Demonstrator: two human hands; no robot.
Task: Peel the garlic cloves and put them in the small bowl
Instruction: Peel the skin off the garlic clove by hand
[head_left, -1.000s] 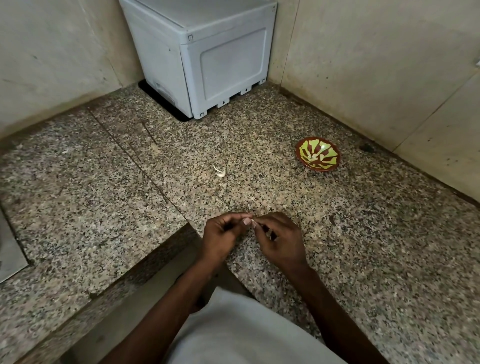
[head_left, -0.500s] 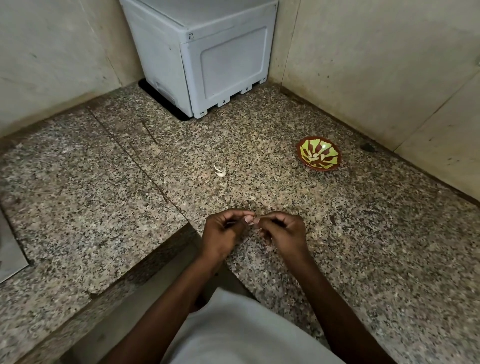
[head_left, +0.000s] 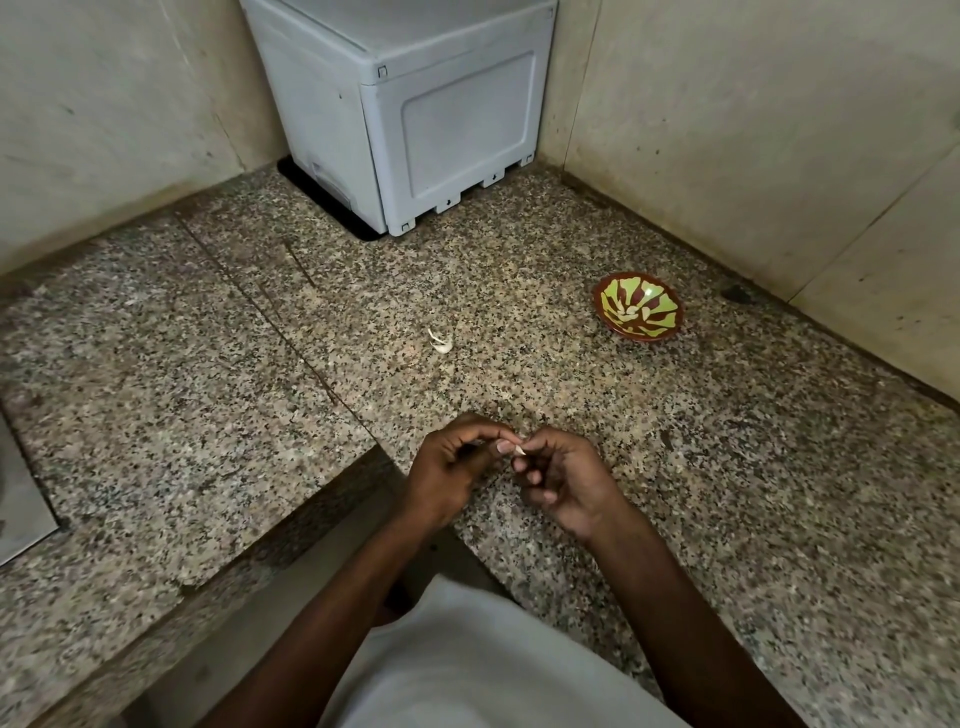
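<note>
Fingers: both hands' tips pinch one garlic clove (head_left: 518, 450) together.
Left hand (head_left: 451, 475): nearer the body.
Right hand (head_left: 563, 480): nearer the small bowl (head_left: 638, 313).
Bowl: far up and right of the clove.
Garlic piece (head_left: 441, 343): lies left of the bowl.

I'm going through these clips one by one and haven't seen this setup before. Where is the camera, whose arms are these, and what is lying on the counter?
There is no machine here. One wide-angle camera sits on a person's head and looks down, so the two bare arms coming in from the bottom are the wearer's own. The left hand and right hand meet over a speckled stone counter and pinch a small pale garlic clove between their fingertips. Farther away on the counter lies another pale garlic piece; whether it is clove or skin is hard to tell. To the right stands the small bowl, red-brown with green patterning. A grey box sits in the corner.
</note>
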